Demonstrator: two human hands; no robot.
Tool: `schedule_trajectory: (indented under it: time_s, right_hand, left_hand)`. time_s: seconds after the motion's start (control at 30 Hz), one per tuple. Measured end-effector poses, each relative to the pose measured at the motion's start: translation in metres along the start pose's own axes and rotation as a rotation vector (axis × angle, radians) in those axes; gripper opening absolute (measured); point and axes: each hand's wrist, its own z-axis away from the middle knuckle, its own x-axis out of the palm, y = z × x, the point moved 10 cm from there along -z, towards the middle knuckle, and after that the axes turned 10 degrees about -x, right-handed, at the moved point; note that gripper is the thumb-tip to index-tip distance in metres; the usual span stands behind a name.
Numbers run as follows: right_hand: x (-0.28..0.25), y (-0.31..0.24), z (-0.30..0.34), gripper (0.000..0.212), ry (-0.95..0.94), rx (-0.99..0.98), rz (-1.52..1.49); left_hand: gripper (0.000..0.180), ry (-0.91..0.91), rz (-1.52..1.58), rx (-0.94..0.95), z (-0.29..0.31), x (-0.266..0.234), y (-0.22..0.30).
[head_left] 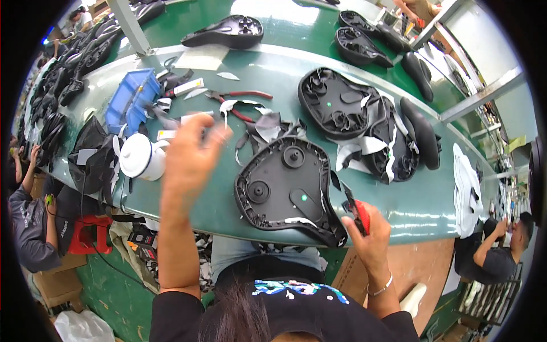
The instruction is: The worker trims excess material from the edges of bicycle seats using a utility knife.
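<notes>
Upturned black saddle point(288, 191) lies between the hands, long axis running away from the person, its near right edge just left of right hand point(364, 228) fingers clamped on red-handled cutters point(358, 212); blurred left hand point(191, 154) raised, grip unclear.

- Left hand point(191, 151) raised on an upright forearm, fingers blurred and loosely curled.
- Right hand point(364, 228) lower, fist closed, thin bracelet circling the wrist.
</notes>
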Motion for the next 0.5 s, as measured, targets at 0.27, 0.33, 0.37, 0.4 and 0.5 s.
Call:
schedule_trajectory:
  time_s: [0.27,0.33,0.37,0.4,0.5]
  right_hand:
    - [0.061,0.024,-0.065,0.039,-0.295,0.057,-0.510]
    - [0.045,0.063,-0.099,0.040,-0.117,0.121,-0.673]
    - [0.032,0.084,-0.127,0.040,0.032,0.202,-0.701]
    - [0.018,0.106,-0.156,0.039,0.179,0.284,-0.724]
    - [0.003,0.198,-0.212,0.044,0.294,0.436,-0.633]
  left_hand:
    - [0.042,-0.857,0.346,-0.306,0.007,0.119,-0.043]
    - [0.038,-0.766,0.688,-0.327,-0.024,0.114,-0.034]
    - [0.035,-0.627,0.860,-0.333,-0.047,0.099,-0.036]
    - [0.035,-0.616,0.849,-0.338,-0.065,0.090,-0.035]
    - [0.044,-0.232,1.295,-0.433,-0.144,0.070,-0.037]
